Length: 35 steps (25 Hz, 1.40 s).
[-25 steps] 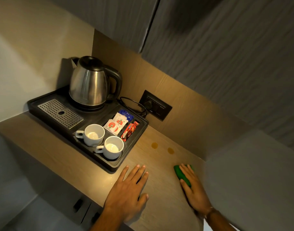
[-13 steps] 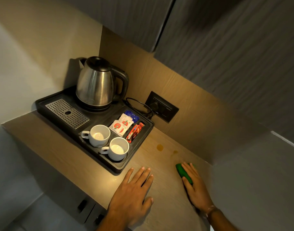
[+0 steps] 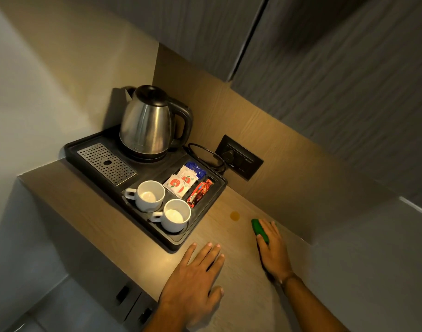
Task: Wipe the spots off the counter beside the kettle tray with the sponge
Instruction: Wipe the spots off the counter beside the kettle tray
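Note:
A green sponge (image 3: 259,230) lies on the wooden counter (image 3: 238,279) under my right hand (image 3: 273,250), which presses down on it near the back wall. One amber spot (image 3: 234,215) shows on the counter just left of the sponge, between it and the black kettle tray (image 3: 174,243). A second spot seen earlier is no longer visible where the sponge now sits. My left hand (image 3: 195,281) rests flat on the counter with its fingers spread, in front of the tray's near corner.
On the tray stand a steel kettle (image 3: 146,125), two white cups (image 3: 150,195) (image 3: 175,215), sachets (image 3: 181,183) and a metal drip grate (image 3: 107,162). A black wall socket (image 3: 239,156) with a cord sits behind. Dark cabinets (image 3: 324,56) hang overhead. Drawer handles (image 3: 123,293) lie below the counter edge.
My right hand has slid the sponge forward and left, over the place of the right-hand spot. The left hand stayed flat on the counter. The view has shifted.

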Available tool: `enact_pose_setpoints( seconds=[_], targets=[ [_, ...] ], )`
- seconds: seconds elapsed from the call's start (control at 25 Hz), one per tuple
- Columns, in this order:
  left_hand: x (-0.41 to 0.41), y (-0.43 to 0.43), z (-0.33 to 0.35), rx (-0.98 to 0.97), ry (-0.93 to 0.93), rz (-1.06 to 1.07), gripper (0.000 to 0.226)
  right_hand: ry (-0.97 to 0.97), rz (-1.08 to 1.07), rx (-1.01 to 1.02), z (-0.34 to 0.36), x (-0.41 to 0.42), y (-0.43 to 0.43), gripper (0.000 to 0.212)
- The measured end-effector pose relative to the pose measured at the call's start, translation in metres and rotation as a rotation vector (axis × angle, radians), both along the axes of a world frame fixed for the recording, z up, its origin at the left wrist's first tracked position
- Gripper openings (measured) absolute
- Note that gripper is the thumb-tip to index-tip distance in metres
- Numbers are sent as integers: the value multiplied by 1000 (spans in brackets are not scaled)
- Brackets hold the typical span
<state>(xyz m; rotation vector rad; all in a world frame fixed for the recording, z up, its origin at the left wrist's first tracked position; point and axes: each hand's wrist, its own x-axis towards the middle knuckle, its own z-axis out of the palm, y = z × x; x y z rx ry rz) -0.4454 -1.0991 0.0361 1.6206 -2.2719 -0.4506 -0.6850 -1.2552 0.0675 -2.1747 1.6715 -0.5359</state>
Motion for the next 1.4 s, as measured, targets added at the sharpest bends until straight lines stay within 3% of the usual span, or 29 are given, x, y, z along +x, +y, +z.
enact_pose_setpoints(
  seconds=[0.08,0.16,0.28,0.36,0.48,0.52,0.6,0.72,0.84,0.96,1.08,1.2,1.28,1.4],
  targets=[
    [0,0,-1,-9,18,12,77,9,-89,20,5,44,-19,52],
    [0,0,-1,-3,10,11,77,28,47,2,-4,60,-9,53],
    [1,0,-1,-9,8,13,77,35,277,-27,-12,12,24,52],
    [1,1,1,-1,9,5,76,-1,207,-9,-8,-5,13,52],
    [0,2,1,-20,14,18,76,30,-41,13,-1,38,-25,53],
    [0,2,0,-25,19,23,76,39,-24,12,-1,58,-27,53],
    [0,2,-1,-26,22,24,75,39,155,0,-6,72,-12,53],
    [1,2,-2,-37,9,23,74,75,347,-5,-18,14,27,52],
    [0,1,-2,-44,9,25,73,52,262,8,-9,-15,13,50],
    [-2,3,-4,-72,5,36,72,81,68,8,0,34,-18,53],
    [-2,4,-6,-88,3,48,72,104,281,-9,-2,63,3,53],
    [-3,5,-7,-101,-1,47,72,151,480,-34,-16,5,58,51],
    [-1,5,-8,-87,5,41,71,128,444,-28,-13,-44,78,50],
    [-1,3,-7,-57,1,30,72,100,204,-26,-5,-56,44,48]
  ],
)
